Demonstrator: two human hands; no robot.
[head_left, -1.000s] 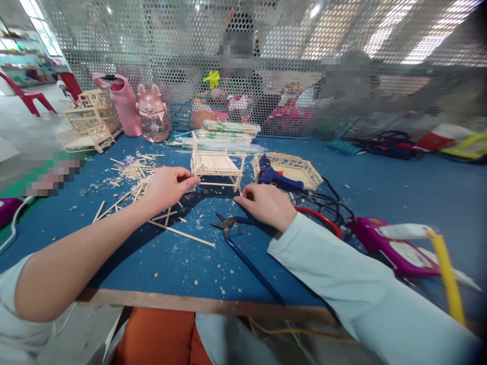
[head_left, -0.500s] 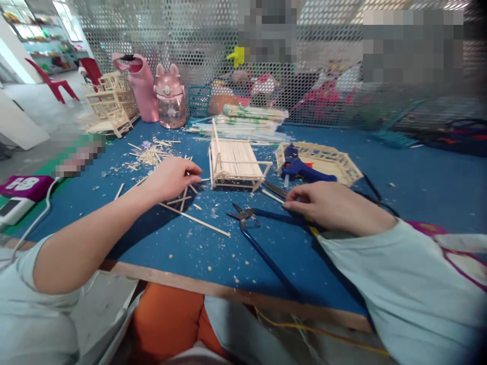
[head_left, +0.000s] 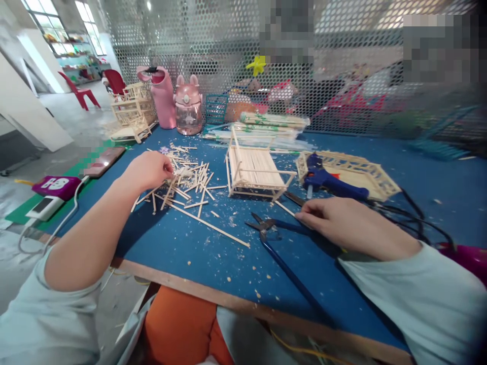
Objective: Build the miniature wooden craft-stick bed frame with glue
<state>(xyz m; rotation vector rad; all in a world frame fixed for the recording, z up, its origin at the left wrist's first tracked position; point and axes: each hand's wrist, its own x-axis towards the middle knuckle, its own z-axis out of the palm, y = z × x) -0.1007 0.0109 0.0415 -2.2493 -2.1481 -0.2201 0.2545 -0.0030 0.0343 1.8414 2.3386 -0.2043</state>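
Observation:
My left hand is at the loose pile of short wooden sticks. Its fingertips are curled together, and what they hold, if anything, is hidden. My right hand pinches a thin wooden stick, whose far end points toward a small bed-like frame of sticks. That frame stands between the two hands, apart from both. Below and left of the right hand lie blue-handled pliers with jaws apart. Another dark-bladed tool rests by the right fingertips, partly hidden.
A blue glue gun lies across a stick-built tray. Packs of sticks, two pink bottles and a stick model stand along the perforated metal screen. A phone and a purple power bank lie left.
My left hand has moved left, away from the frame, to the stick pile. My right hand keeps its pinch on the stick. The view has turned slightly left.

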